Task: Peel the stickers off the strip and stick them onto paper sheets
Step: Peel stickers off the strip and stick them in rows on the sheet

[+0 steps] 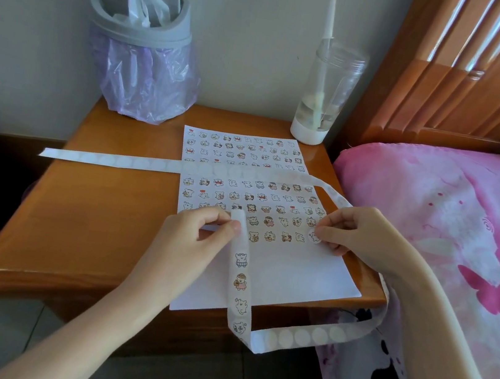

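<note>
A white paper sheet (pixel 288 269) lies on the wooden bedside table (pixel 94 198), most of it covered with rows of small cartoon stickers. A long sticker strip (pixel 240 280) runs from my left hand down over the table's front edge, then loops up to the right and back across the sheet. My left hand (pixel 193 236) pinches the strip near its fold, above several unpeeled stickers. My right hand (pixel 356 231) pinches one round sticker (pixel 313 238) at the right end of the lowest sticker row, touching the paper.
A grey bin (pixel 140 43) with a purple liner stands at the table's back left. A clear bottle (pixel 324 93) with a straw stands at the back right. A bed with pink bedding (pixel 451 226) borders the table on the right.
</note>
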A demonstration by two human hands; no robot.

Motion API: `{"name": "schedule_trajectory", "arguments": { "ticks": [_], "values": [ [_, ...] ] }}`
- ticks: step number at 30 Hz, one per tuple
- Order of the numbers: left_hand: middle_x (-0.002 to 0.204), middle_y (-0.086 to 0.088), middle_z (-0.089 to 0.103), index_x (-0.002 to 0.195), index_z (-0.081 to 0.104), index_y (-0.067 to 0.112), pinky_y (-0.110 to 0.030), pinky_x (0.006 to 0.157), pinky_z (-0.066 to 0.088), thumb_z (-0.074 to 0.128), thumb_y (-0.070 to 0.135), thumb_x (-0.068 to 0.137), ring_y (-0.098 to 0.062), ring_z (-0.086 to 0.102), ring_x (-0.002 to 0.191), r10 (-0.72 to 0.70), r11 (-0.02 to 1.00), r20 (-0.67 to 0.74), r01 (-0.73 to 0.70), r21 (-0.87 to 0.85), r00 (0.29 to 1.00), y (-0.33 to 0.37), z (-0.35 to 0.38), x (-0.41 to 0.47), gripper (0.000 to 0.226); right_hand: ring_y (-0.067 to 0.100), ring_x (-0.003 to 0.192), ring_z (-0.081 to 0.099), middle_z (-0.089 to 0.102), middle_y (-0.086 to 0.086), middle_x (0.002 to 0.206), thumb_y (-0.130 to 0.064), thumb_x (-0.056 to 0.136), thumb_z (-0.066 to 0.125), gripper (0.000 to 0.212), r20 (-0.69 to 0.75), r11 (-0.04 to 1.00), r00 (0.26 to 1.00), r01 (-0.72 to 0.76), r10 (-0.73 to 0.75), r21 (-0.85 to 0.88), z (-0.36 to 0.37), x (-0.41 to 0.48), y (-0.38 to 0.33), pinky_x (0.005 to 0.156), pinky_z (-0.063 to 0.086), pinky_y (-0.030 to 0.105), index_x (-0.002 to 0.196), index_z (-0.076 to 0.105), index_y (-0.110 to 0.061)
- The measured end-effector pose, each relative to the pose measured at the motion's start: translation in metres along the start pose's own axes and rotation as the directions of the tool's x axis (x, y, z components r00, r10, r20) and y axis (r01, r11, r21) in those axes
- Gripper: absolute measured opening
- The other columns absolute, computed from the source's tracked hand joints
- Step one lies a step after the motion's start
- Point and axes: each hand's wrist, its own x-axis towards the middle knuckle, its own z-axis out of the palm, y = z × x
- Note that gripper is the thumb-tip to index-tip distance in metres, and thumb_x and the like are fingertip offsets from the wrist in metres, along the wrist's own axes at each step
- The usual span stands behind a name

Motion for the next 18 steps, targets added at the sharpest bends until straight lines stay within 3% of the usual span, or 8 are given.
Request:
{"name": "schedule_trajectory", "arguments": {
  "ticks": [18],
  "values": [
    [0.090, 0.024, 0.067, 0.079, 0.065, 0.031, 0.003, 0.069, 0.038, 0.056, 0.031, 0.089, 0.018, 0.055, 0.090, 0.016, 1.000, -0.006, -0.016, 0.007, 1.000, 0.0020, 0.0008, -0.0015, 0.014, 0.009, 0.060, 0.062, 0.070, 0.002, 0.079, -0.013, 0.083, 0.069, 0.002, -0.022, 0.999, 1.000, 0.002, -0.003, -0.034, 0.0034, 0.0064, 0.0062, 0.058, 0.052, 0.014, 0.084, 0.070, -0.012]
  ]
}}
